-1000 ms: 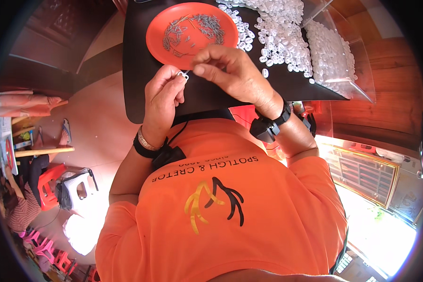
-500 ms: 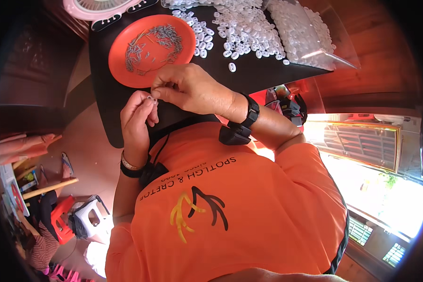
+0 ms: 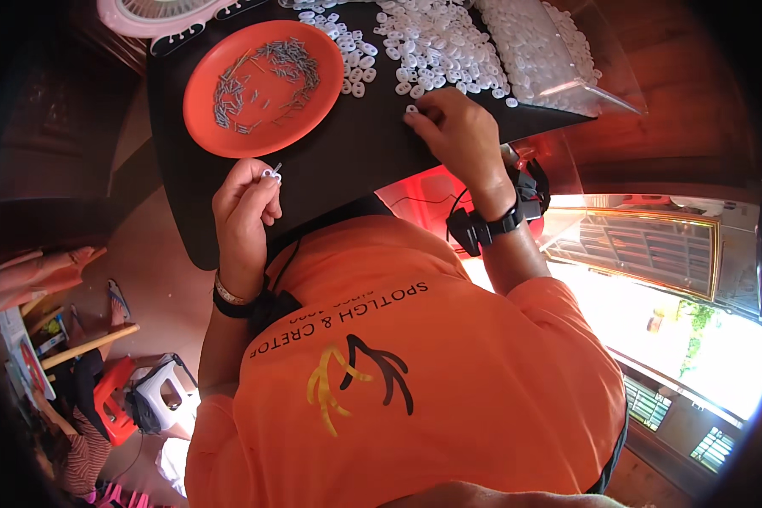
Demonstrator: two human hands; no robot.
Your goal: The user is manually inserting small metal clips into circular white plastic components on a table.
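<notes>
My left hand [image 3: 247,199] pinches a small white oval two-hole plastic piece [image 3: 271,174] between thumb and fingertips. A thin grey metal pin [image 3: 277,168] stands up from that piece. Over the black table, my right hand [image 3: 464,140] has its thumb and forefinger closing around a single loose white oval piece [image 3: 412,109]. An orange plate [image 3: 199,102] lies beyond my left hand, with many small grey metal pins [image 3: 292,63] scattered in it. To its right spreads a loose heap of white oval pieces [image 3: 440,51].
A clear plastic bag full of white pieces [image 3: 537,59] lies at the table's far right. A pink fan [image 3: 156,19] stands at the far left. Left below are white and red stools [image 3: 165,394] and another person's striped sleeve [image 3: 84,457]. The black table's [image 3: 355,148] near edge is by my waist.
My right hand has left my left hand and moved right to the loose white piece. The left hand stays nearly in place, and the pin now shows in its piece.
</notes>
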